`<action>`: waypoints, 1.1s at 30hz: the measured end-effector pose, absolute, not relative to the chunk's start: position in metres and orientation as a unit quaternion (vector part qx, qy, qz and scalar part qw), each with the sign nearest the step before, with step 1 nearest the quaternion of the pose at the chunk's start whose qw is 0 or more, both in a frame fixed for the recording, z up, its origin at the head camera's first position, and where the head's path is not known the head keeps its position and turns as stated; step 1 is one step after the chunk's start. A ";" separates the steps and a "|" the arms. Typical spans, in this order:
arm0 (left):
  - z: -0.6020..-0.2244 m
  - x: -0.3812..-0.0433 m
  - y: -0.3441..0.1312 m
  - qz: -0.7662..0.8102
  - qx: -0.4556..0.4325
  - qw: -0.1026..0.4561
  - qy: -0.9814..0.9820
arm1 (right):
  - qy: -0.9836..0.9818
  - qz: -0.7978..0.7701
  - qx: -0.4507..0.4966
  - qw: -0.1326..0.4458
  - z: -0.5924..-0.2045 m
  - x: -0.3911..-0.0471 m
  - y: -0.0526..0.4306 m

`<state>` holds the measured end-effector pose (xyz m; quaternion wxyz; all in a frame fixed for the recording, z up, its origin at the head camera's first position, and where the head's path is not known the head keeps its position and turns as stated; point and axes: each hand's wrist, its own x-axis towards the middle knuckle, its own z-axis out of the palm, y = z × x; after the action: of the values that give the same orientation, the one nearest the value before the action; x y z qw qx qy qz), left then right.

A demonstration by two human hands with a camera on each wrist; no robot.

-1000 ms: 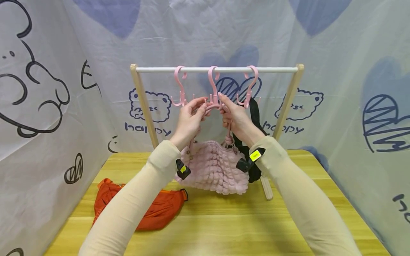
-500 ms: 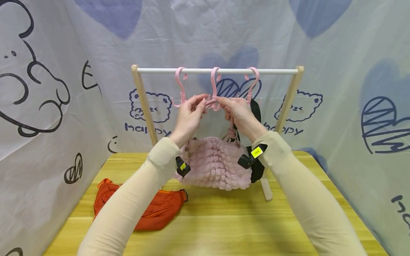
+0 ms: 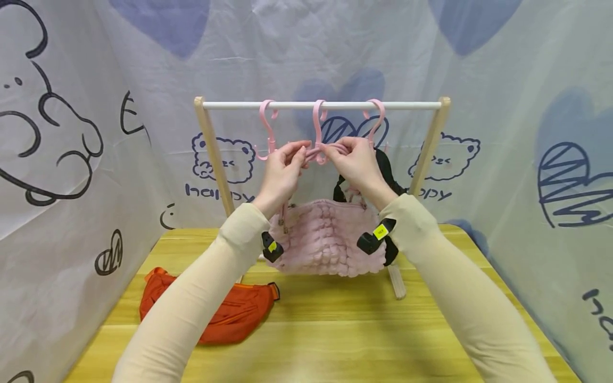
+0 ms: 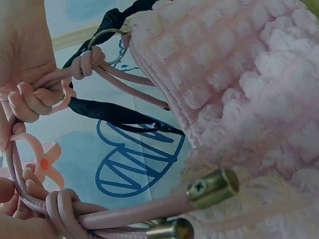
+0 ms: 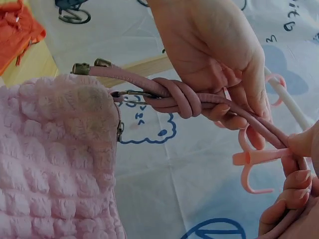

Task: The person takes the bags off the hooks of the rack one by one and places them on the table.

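Near the left edge of your worktop point(image 3: 306, 354) lies a slack orange waist bag point(image 3: 239, 314) in smooth, creased fabric, partly hidden by your left sleeve. Past it, a slim, squared pale-wood post point(image 3: 214, 151) leans inward toward its top and carries one end of a round white rail point(image 3: 230, 106) along the back edge. The left hook point(image 3: 265, 121), a glossy pink S-curve with small prongs, hangs from that rail. Next, your left hand point(image 3: 282, 167) pinches the smooth mauve handle point(image 5: 271, 134) of the puffy pink bag, its grip firmly on the twin cords. The middle hook point(image 3: 316, 123) stands between your hands, the handle against its lower prongs; you cannot tell from here whether it is seated. Below hangs the puffy pink bag point(image 3: 330, 234), toward the worktop's back edge, all soft, rounded bobbles, with brass-coloured end caps point(image 4: 213, 188) finishing the knotted cords. Your right hand point(image 3: 356, 165) also has the handle pinched in its grip, thumb beside the middle hook. Behind it are the right hook point(image 3: 381, 118) and a flat black strap point(image 3: 383, 165); the right-hand post point(image 3: 431, 143) comes last.
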<state>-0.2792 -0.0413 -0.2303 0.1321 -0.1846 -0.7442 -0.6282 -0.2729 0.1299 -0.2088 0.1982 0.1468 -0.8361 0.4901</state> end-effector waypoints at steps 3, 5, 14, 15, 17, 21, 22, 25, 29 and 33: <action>-0.230 -0.278 -0.042 -0.629 -0.185 0.138 -0.742 | -0.845 0.457 0.159 0.229 -0.207 -0.272 0.128; -0.230 -0.278 -0.041 -0.631 -0.188 0.139 -0.740 | -0.847 0.440 0.164 0.248 -0.205 -0.273 0.127; -0.235 -0.278 -0.041 -0.647 -0.197 0.131 -0.725 | -0.839 0.442 0.184 0.259 -0.212 -0.271 0.126; -0.237 -0.278 -0.041 -0.647 -0.199 0.132 -0.724 | -0.837 0.447 0.186 0.256 -0.214 -0.271 0.127; -0.239 -0.277 -0.042 -0.647 -0.203 0.135 -0.722 | -0.831 0.460 0.189 0.248 -0.217 -0.268 0.127; -0.244 -0.274 -0.047 -0.641 -0.210 0.146 -0.724 | -0.811 0.506 0.190 0.224 -0.224 -0.264 0.127; -0.246 -0.272 -0.048 -0.639 -0.213 0.148 -0.724 | -0.803 0.521 0.189 0.218 -0.225 -0.263 0.126; -0.250 -0.267 -0.052 -0.636 -0.230 0.154 -0.720 | -0.780 0.564 0.187 0.198 -0.230 -0.260 0.125; -0.254 -0.261 -0.056 -0.634 -0.262 0.157 -0.711 | -0.754 0.599 0.198 0.185 -0.232 -0.254 0.122; -0.259 -0.256 -0.062 -0.624 -0.285 0.151 -0.712 | -0.734 0.614 0.219 0.191 -0.233 -0.248 0.119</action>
<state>-0.2564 -0.0617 -0.2591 0.1513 -0.2845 -0.7122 -0.6237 -0.2483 0.1185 -0.2325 0.1906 0.2191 -0.7341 0.6138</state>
